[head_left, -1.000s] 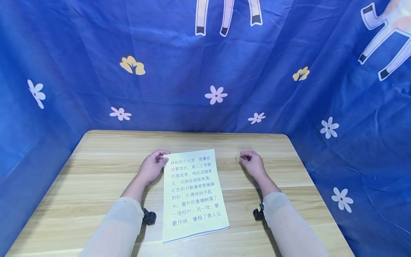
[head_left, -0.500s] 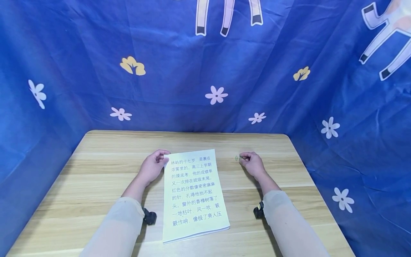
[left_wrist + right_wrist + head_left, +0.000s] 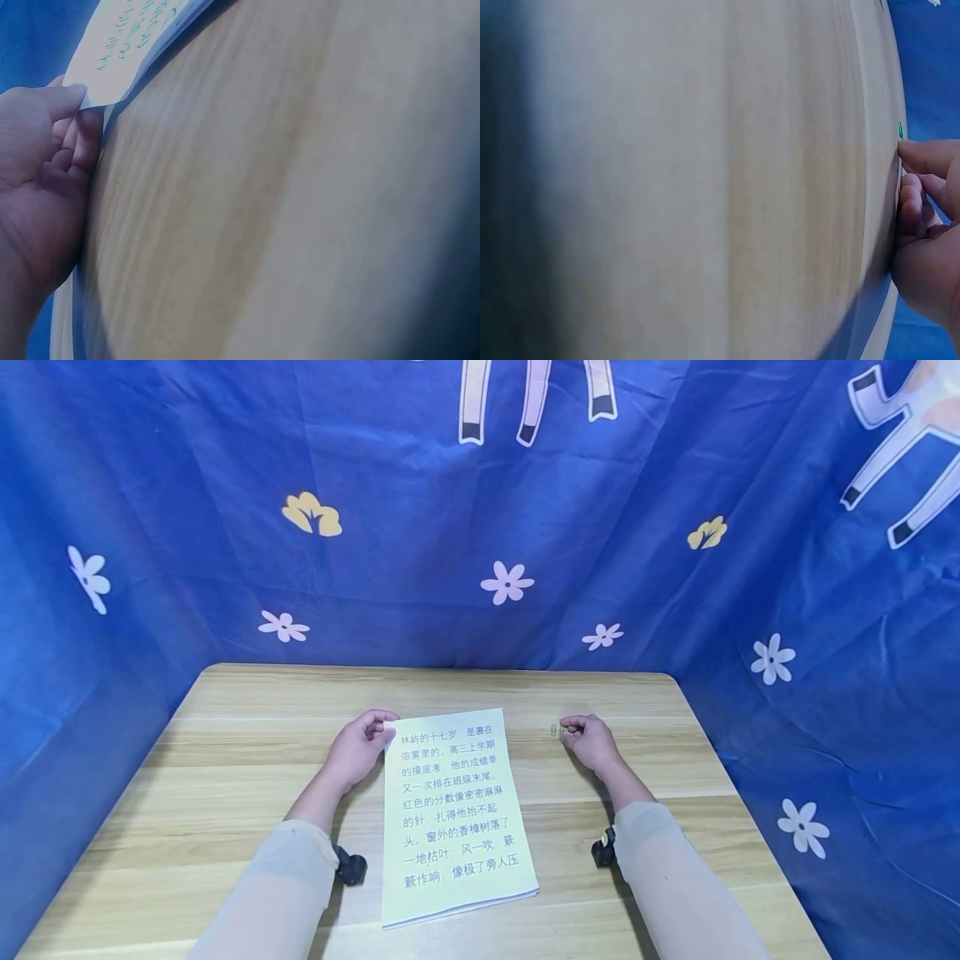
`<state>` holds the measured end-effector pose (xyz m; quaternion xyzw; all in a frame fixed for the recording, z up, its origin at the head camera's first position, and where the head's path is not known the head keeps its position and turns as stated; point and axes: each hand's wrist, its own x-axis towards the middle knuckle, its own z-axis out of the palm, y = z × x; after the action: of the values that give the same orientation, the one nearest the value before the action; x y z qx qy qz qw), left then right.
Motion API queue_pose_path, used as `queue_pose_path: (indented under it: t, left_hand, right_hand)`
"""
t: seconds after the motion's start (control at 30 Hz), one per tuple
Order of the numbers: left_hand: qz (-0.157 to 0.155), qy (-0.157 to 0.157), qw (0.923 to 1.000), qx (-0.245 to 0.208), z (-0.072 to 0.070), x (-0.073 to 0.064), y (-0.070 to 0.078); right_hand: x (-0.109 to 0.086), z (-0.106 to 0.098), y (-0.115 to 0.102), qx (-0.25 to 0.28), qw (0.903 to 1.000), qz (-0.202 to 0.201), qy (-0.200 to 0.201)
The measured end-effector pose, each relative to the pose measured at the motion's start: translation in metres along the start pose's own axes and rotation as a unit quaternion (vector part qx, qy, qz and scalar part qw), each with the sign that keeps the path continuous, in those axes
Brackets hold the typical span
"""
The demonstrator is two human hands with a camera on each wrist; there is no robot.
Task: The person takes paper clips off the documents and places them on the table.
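My left hand (image 3: 358, 747) pinches the upper left corner of a stack of printed paper (image 3: 457, 810), thumb on top and fingers beneath. In the left wrist view that corner of the paper (image 3: 112, 67) shows under the thumb, with the other fingers curled behind. On the far right of the table, my right hand (image 3: 590, 745) has its thumb and forefinger together at a small green paper clip (image 3: 562, 729). A second green paper clip (image 3: 553, 729) lies just left of it. From the right wrist, a bit of green clip (image 3: 901, 130) shows right at the fingertips.
Light wood-grain tabletop (image 3: 247, 760) surrounds the paper and both arms. Beyond its far edge hangs a blue printed curtain (image 3: 420, 543), which also closes off the sides. A black wrist camera (image 3: 349, 866) sits on the left wrist, another black camera (image 3: 603, 852) on the right.
Both hands and the paper stay practically in place. At the right fingertips, the nearer green clip shows a little more plainly now beside the other one.
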<state>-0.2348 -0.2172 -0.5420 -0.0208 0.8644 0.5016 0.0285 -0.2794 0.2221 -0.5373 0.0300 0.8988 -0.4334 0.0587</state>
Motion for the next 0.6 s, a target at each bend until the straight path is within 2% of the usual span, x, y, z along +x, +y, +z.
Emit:
queue_pose_path:
  t: [0.4,0.5,0.6]
  left_hand:
    - [0.004,0.002,1.0000,0.003,0.0004,-0.0004,0.0000]
    - [0.002,0.002,1.0000,0.001,0.0009,-0.0001,-0.0003]
    - [0.003,0.002,1.0000,0.003,0.0014,0.0004,-0.0008]
  right_hand:
    - [-0.0002,-0.0008,0.0040,0.001,0.9999,-0.016,0.002]
    - [-0.0014,-0.0020,0.0038,0.017,0.9998,-0.009,0.002]
    - [-0.0026,-0.0025,0.0031,0.057,0.9983,0.005,0.010]
